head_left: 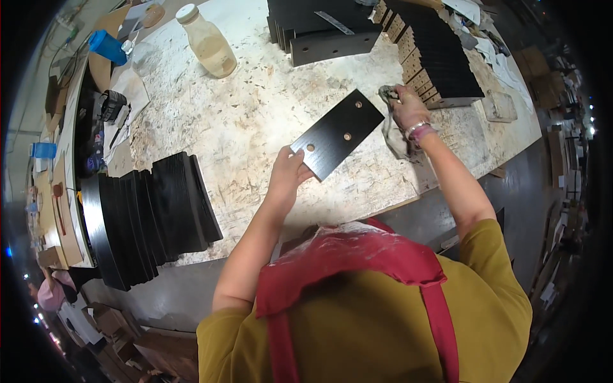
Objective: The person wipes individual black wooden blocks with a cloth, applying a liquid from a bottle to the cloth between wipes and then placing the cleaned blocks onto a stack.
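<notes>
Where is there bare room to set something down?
Stained white tabletop between the translucent bottle, leftmost black boards and the held rectangular black board; also between that board, the grey cloth rag and the near edge. Crowded: far right, with packed black boards.

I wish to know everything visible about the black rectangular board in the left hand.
The black rectangular board looks like painted wood, with fine streaks, a sheen towards its lower left end and three round, brownish holes. The left hand holds that end, thumb on top. It points diagonally to the upper right, over the pale, stained tabletop; whether it touches this is unclear.
</notes>
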Demonstrator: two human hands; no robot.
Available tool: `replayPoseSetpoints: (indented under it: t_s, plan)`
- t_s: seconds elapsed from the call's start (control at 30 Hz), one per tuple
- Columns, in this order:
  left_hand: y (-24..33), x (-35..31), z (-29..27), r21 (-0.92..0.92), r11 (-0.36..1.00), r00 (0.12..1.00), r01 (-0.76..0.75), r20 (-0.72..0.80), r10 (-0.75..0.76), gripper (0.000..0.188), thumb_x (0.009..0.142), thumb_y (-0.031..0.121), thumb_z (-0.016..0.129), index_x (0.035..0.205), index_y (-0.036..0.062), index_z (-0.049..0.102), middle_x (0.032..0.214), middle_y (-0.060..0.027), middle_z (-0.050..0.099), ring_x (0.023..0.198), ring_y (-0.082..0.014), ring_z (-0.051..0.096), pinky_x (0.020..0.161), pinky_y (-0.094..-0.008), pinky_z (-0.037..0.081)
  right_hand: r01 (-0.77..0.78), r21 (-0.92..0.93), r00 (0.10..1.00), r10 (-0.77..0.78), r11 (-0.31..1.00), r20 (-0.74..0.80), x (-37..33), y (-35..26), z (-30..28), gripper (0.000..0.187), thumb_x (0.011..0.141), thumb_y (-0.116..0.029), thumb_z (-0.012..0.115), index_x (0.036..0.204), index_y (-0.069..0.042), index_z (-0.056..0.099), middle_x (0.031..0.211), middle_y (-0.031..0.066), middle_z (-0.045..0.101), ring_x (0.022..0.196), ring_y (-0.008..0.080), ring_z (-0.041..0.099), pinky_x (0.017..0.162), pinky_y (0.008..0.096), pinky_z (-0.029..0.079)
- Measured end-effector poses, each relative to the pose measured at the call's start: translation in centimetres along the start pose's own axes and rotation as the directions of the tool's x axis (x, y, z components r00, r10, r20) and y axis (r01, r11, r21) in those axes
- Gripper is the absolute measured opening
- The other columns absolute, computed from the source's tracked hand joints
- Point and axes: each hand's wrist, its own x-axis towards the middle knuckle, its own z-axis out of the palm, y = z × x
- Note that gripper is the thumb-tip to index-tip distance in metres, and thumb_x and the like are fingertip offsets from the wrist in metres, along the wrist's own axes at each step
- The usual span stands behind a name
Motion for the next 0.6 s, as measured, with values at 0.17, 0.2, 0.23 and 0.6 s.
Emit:
replayPoseSetpoints:
  t_s: [0.17, 0.2, 0.23, 0.6]
  plan:
    - [-0.8, -0.5, -0.8, 0.003, 0.995, 0.995, -0.095, 0.01, 0.095, 0.022, 0.101, 0.016, 0.047, 0.117, 0.0018, 0.05, 0.107, -0.0107, 0.063, 0.092, -0.0165, 0.065, 0.08, -0.029, 0.054, 0.641, -0.076, 0.763, -0.645, 0.764, -0.051, -9.7, -13.6, 2.8, 0.027, 0.08, -0.006, 0.056, 0.1, -0.02, 0.068, 0.095, 0.0087, 0.066, 0.084, 0.025, 0.065, 0.077, 0.0391, 0.054]
    - [-1.4, -0.2, -1.4, 0.019, 0.989, 0.989, -0.147, 0.033, 0.146, 0.022, 0.101, 0.016, 0.047, 0.118, 0.0018, 0.05, 0.107, -0.0105, 0.063, 0.091, -0.0161, 0.065, 0.079, -0.0288, 0.054, 0.652, 0.104, 0.692, -0.646, 0.751, 0.323, -11.1, -15.5, 1.9, 0.026, 0.081, -0.01, 0.059, 0.105, -0.018, 0.065, 0.096, 0.0103, 0.066, 0.091, 0.0307, 0.064, 0.078, 0.0415, 0.052]
    - [-2.6, 0.5, -2.1, 0.106, 0.974, 0.98, -0.198, 0.009, 0.198, 0.023, 0.1, 0.015, 0.049, 0.119, 0.0018, 0.048, 0.104, -0.0092, 0.063, 0.093, -0.0154, 0.065, 0.08, -0.0279, 0.054, 0.637, 0.122, 0.728, -0.646, 0.761, 0.231, -11.1, -14.0, 2.6, 0.025, 0.082, -0.01, 0.059, 0.105, -0.018, 0.064, 0.097, 0.0103, 0.066, 0.092, 0.0308, 0.064, 0.079, 0.0416, 0.052]
    - [3.4, -4.1, -1.1, 0.844, 0.248, 0.759, -0.475, 0.251, 0.6, 0.026, 0.089, -0.003, 0.053, 0.114, -0.0007, 0.058, 0.106, -0.0151, 0.066, 0.098, -0.0227, 0.064, 0.087, -0.0329, 0.051, -0.343, 0.653, 0.932, 0.332, 0.675, 0.146, -2.4, 5.7, 0.3, 0.047, 0.087, -0.016, 0.068, 0.129, -0.002, 0.055, 0.098, 0.0093, 0.064, 0.081, 0.0154, 0.056, 0.074, 0.0284, 0.046]
